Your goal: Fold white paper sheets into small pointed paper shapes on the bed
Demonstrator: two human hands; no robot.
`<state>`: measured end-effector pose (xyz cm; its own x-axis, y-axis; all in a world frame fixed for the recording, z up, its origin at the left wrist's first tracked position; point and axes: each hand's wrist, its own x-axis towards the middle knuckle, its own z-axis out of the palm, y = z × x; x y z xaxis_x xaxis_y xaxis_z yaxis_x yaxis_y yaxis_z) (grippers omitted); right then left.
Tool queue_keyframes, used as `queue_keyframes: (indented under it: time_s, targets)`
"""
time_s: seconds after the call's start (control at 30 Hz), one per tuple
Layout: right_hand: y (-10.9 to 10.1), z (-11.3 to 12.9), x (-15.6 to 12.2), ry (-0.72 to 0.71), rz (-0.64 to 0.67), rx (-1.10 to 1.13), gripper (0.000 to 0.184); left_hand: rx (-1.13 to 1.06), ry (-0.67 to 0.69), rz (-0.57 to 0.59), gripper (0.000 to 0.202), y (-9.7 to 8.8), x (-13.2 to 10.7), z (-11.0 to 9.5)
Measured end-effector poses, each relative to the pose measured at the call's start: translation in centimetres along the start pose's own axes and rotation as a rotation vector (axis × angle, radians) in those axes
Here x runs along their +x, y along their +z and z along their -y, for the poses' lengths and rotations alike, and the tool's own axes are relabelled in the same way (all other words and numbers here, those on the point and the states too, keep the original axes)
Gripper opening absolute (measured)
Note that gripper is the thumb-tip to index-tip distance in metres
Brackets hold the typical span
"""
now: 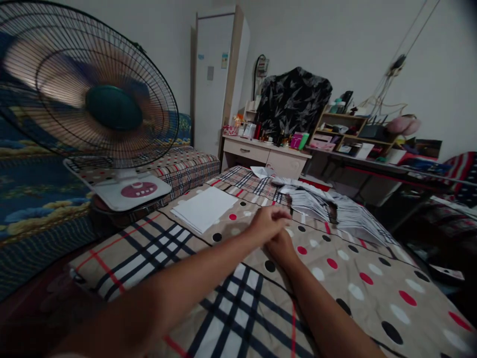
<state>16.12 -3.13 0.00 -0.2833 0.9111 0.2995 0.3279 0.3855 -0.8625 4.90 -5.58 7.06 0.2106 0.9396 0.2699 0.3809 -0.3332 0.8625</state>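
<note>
Over the middle of the patterned bedspread [238, 293], my two hands meet and overlap. My left hand [269, 222] lies above and across, its fingers loosely bent with a gap between them, and I see nothing in it. Beneath it, touching, is my right hand [281, 244]; its fingers are mostly hidden behind the left one. A small stack of white paper sheets [204, 208] lies flat on the bed, left of my hands. Beyond them to the right are folded paper piles [309, 203] and a larger fanned pile of paper [357, 219].
A standing fan [114, 107] is close on the left, its white base [126, 191] beside the bed. Behind are a tall white cabinet [212, 74], a cluttered dresser [261, 149] with a dark patterned shirt [294, 102] above it, and a loaded shelf desk [346, 134].
</note>
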Motion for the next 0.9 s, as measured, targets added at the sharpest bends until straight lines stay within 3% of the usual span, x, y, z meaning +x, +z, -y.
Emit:
queue_keyframes:
  time_s: [0.07, 0.13, 0.23, 0.37, 0.53, 0.7, 0.9]
  targets:
    - [0.1, 0.0, 0.1, -0.046, -0.013, -0.057, 0.012, 0.194, -0.032, -0.056, 0.029, -4.0, 2.0, 3.9]
    - [0.2, -0.2, 0.2, -0.135, 0.0, -0.259, 0.015, 0.351, -0.087, -0.118, 0.057, -7.8, 2.8, 7.1]
    - [0.4, -0.4, 0.5, -0.158, 0.032, -0.35, 0.016, 0.708, -0.218, -0.113, 0.083, -11.5, 3.0, 10.2]
    - [0.4, -0.6, 0.7, -0.144, 0.048, -0.348, 0.015, 0.909, -0.257, -0.078, 0.078, -12.3, 3.1, 12.2]
    - [0.3, -0.8, 0.7, -0.108, 0.072, -0.263, 0.014, 0.945, -0.23, -0.1, 0.055, -11.8, 3.6, 12.9]
    - [0.3, -0.8, 0.8, -0.06, 0.084, -0.206, 0.014, 0.632, -0.261, -0.159, 0.023, -13.3, 4.4, 12.6]
    - [0.3, -1.2, 1.0, -0.06, 0.076, -0.188, 0.014, 0.326, -0.302, -0.161, 0.022, -16.7, 5.4, 12.9]
